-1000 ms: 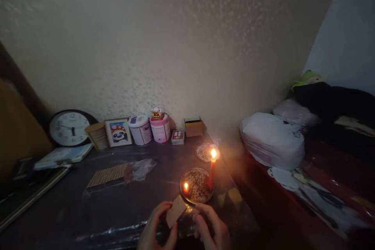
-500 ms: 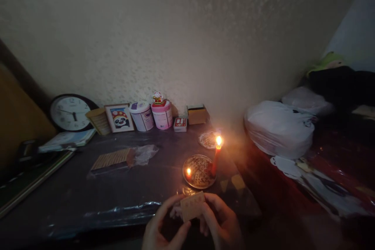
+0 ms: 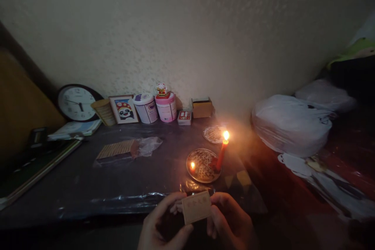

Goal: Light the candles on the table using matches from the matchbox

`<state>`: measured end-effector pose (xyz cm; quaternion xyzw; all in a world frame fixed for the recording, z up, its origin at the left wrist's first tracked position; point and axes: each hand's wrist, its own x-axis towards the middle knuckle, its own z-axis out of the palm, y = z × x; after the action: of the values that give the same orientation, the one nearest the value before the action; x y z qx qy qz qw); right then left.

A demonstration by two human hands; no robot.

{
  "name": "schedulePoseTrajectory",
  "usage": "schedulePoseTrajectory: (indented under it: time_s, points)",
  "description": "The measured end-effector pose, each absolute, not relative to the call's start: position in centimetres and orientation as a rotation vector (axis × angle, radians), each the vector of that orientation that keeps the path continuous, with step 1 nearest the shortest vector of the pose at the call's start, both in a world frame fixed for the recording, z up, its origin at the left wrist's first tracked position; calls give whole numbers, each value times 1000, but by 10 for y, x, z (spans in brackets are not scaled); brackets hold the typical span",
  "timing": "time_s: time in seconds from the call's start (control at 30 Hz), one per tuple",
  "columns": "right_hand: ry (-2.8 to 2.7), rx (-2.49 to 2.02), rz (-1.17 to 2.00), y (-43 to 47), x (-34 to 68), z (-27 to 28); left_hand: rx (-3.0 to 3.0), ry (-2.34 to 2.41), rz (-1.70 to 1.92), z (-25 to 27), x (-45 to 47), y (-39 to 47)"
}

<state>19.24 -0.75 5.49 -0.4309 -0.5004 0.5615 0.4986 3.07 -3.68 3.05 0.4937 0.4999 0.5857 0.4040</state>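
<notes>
Tan box [image 3: 197,214], faint darker lettering [image 3: 197,202]; red candle [image 3: 222,157]; brown-speckled plate [image 3: 203,168].

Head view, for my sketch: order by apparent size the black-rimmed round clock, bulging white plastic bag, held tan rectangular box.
1. Bulging white plastic bag
2. Black-rimmed round clock
3. Tan rectangular box, nearest the camera

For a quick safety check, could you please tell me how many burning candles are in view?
2: a short candle on the left of the nearer plate, and a tall red candle at that plate's right edge. I see no others.
</notes>
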Motion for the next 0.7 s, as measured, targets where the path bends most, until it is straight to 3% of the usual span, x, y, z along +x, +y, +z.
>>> schedulePoseTrajectory:
  time_s: [0.7]
  points:
    - [-1162, -1037, 1405, -10, 194, 58, 1372, 1136, 1510, 32, 26, -38]
